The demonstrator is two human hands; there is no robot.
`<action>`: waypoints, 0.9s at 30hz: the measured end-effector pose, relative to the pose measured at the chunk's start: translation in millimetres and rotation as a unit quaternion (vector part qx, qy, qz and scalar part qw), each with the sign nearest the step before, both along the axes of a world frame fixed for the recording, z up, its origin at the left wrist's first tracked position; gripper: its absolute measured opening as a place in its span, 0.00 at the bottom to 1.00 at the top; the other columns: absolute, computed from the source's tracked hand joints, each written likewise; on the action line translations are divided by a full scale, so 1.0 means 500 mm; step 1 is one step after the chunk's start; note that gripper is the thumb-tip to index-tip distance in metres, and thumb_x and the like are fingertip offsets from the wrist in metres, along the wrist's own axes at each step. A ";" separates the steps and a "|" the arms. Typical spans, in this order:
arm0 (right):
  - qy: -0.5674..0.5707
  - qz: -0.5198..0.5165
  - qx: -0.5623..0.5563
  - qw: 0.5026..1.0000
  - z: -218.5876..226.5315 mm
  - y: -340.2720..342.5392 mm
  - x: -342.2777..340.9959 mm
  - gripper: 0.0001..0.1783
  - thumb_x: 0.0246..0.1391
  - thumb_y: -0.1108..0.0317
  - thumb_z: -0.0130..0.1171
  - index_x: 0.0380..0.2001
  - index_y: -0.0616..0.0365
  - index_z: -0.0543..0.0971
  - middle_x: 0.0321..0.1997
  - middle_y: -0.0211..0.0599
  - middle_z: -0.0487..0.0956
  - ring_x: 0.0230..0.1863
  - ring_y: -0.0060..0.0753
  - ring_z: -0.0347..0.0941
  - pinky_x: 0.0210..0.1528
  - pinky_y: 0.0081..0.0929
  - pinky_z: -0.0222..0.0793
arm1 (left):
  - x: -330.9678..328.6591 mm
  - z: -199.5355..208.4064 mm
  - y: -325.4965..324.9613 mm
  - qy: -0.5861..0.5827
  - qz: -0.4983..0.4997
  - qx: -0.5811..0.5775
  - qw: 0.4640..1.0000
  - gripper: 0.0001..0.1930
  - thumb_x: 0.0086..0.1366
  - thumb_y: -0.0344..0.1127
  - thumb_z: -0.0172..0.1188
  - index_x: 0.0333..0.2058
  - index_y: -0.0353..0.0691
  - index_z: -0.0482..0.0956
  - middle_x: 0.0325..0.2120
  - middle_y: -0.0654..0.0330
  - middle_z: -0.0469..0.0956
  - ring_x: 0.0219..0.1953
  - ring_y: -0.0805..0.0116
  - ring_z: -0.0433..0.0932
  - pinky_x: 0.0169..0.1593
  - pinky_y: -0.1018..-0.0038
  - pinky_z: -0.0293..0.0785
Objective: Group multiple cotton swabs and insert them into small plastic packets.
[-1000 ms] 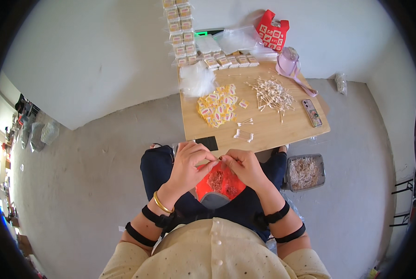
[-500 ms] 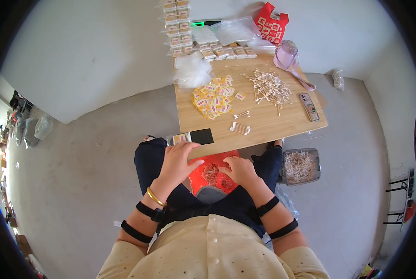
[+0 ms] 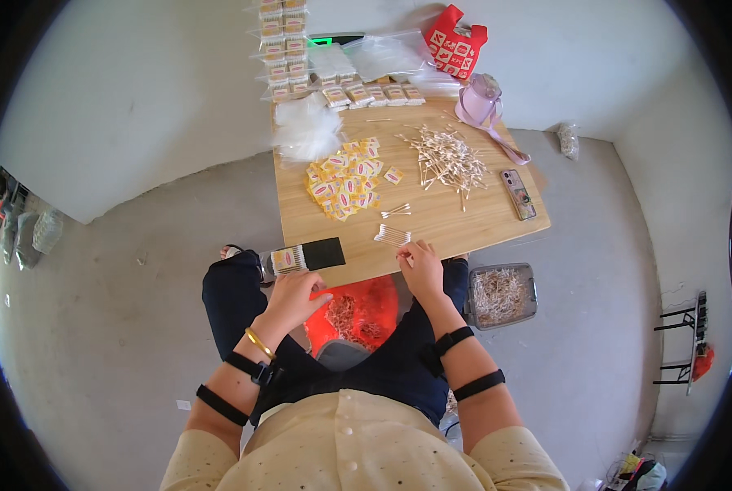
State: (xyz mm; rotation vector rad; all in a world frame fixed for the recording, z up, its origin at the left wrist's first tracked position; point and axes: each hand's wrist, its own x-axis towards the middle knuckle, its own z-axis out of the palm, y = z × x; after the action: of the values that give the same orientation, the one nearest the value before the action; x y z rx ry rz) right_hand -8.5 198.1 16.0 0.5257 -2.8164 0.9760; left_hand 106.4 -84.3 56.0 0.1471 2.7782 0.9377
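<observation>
My left hand [image 3: 294,299] is over my left thigh, just in front of the table's near-left corner. Its thumb is spread away from the bent fingers, and nothing shows in it. Right beyond its fingertips lies a clear bag [image 3: 288,259] holding cotton swabs and a yellow-and-white label, with a black flat piece [image 3: 325,253] beside it. My right hand [image 3: 421,268] is at the table's front edge with fingers loosely bent and apart. Its fingertips are close to a neat row of cotton swabs [image 3: 392,235]. A few more swabs [image 3: 396,210] lie behind that row.
Loose swabs [image 3: 448,159] and yellow labels [image 3: 343,182] lie in heaps on the wooden table [image 3: 472,228]. Packed swab bags [image 3: 358,95], a pink bottle [image 3: 480,98] and a phone [image 3: 518,195] surround them. A red bag [image 3: 366,295] hangs between my knees; a grey bin [image 3: 503,295] stands at right.
My right hand has moved forward to the table edge by the swab row. The left hand has drawn back a little from the bag. The view has shifted, so the table appears further left.
</observation>
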 end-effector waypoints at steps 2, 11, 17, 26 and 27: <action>0.026 0.004 0.008 1.000 -0.011 -0.016 -0.019 0.05 0.51 0.70 0.64 0.33 0.51 0.83 0.35 0.39 0.79 0.43 0.50 0.74 0.46 0.44 0.72 | -0.026 -0.026 0.015 0.017 -0.015 -0.035 0.999 0.14 0.61 0.44 0.69 0.37 0.40 0.80 0.35 0.56 0.81 0.43 0.57 0.81 0.47 0.61 0.73; 0.062 0.018 0.015 0.998 -0.026 -0.037 -0.051 0.10 0.49 0.71 0.65 0.37 0.50 0.83 0.39 0.39 0.76 0.46 0.50 0.71 0.49 0.45 0.70 | -0.071 -0.098 0.039 0.029 0.003 -0.163 0.986 0.18 0.57 0.44 0.72 0.36 0.40 0.76 0.36 0.53 0.76 0.44 0.53 0.79 0.46 0.59 0.75; 0.037 0.019 0.033 0.999 -0.026 -0.037 -0.057 0.12 0.49 0.69 0.67 0.39 0.49 0.83 0.41 0.37 0.75 0.47 0.47 0.70 0.51 0.44 0.68 | -0.091 -0.087 0.053 0.007 -0.028 -0.223 0.974 0.19 0.56 0.44 0.72 0.38 0.38 0.76 0.37 0.52 0.78 0.43 0.52 0.81 0.45 0.59 0.76; 0.027 0.026 0.033 0.999 -0.027 -0.038 -0.065 0.12 0.49 0.67 0.69 0.40 0.49 0.83 0.41 0.35 0.75 0.48 0.46 0.70 0.52 0.43 0.66 | -0.113 -0.093 0.051 0.009 -0.095 -0.272 0.958 0.21 0.54 0.46 0.73 0.36 0.36 0.78 0.33 0.53 0.80 0.38 0.55 0.83 0.43 0.60 0.77; 0.030 0.023 0.030 0.999 -0.024 -0.040 -0.066 0.13 0.49 0.67 0.69 0.40 0.49 0.83 0.41 0.35 0.75 0.49 0.46 0.70 0.52 0.42 0.66 | -0.115 -0.096 0.048 0.008 -0.104 -0.277 0.955 0.21 0.54 0.47 0.73 0.36 0.37 0.79 0.32 0.53 0.80 0.37 0.55 0.82 0.43 0.60 0.77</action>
State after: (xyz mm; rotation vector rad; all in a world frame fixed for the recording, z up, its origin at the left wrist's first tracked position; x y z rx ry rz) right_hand -41.4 178.3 3.8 0.6182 -2.7992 0.8700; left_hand 49.0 -60.5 8.0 0.3454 2.8443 0.0927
